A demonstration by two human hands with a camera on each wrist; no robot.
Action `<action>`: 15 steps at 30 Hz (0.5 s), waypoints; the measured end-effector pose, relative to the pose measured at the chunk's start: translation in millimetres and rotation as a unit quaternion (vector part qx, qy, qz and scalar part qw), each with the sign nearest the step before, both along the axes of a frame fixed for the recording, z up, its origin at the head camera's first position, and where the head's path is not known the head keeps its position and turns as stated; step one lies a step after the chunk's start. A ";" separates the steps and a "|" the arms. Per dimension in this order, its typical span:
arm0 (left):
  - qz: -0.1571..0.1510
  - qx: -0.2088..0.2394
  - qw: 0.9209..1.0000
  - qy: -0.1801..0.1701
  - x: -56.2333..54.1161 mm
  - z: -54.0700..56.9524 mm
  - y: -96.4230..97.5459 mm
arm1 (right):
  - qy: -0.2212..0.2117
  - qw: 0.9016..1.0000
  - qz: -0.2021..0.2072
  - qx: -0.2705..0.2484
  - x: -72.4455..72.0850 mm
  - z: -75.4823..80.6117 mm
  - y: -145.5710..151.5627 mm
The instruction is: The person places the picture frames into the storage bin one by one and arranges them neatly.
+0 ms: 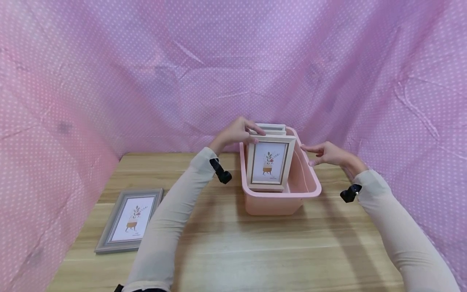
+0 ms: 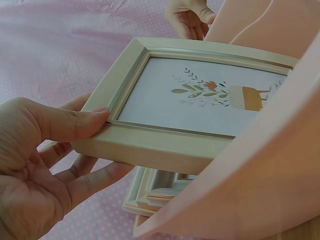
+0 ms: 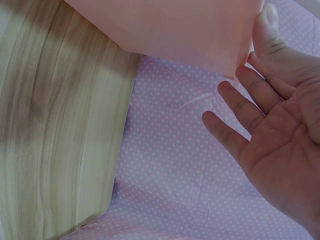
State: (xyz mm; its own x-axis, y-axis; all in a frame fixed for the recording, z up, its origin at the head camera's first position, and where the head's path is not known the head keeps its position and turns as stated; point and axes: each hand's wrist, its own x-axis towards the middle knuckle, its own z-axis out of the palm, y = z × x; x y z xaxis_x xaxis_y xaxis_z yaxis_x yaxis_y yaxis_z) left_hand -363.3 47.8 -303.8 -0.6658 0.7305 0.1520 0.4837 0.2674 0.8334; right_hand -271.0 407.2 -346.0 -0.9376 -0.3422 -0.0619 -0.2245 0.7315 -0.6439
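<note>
In the head view a pink plastic bin [image 1: 273,205] stands on the table. My left hand [image 1: 237,132] grips the upper left corner of a cream picture frame [image 1: 270,186], thumb on its front and fingers behind, as the left wrist view shows. The frame leans upright inside the bin, its plant print facing me. Behind it more pale frames [image 1: 271,127] stand partly hidden in the bin. My right hand [image 1: 328,154] touches the bin's right rim with thumb and index finger; the other fingers [image 3: 240,102] stretch out below the rim in the right wrist view.
A grey picture frame [image 1: 103,246] with a similar plant print lies flat on the left of the wooden table [image 1: 219,251], partly covered by my left sleeve. Pink dotted cloth [image 1: 219,61] hangs behind the table and at both sides.
</note>
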 end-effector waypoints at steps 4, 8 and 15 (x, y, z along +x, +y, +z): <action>-0.003 -0.002 1.000 -0.012 -0.9 -4.4 1.4 | 0.001 1.000 0.000 0.003 0.4 -2.6 0.7; 0.004 -0.010 1.000 -0.019 -2.7 -6.0 1.7 | 0.004 1.000 0.001 0.004 0.3 -2.2 0.7; 0.005 -0.021 1.000 -0.016 -4.7 -7.4 1.5 | 0.004 1.000 0.003 0.005 -0.2 -0.4 0.4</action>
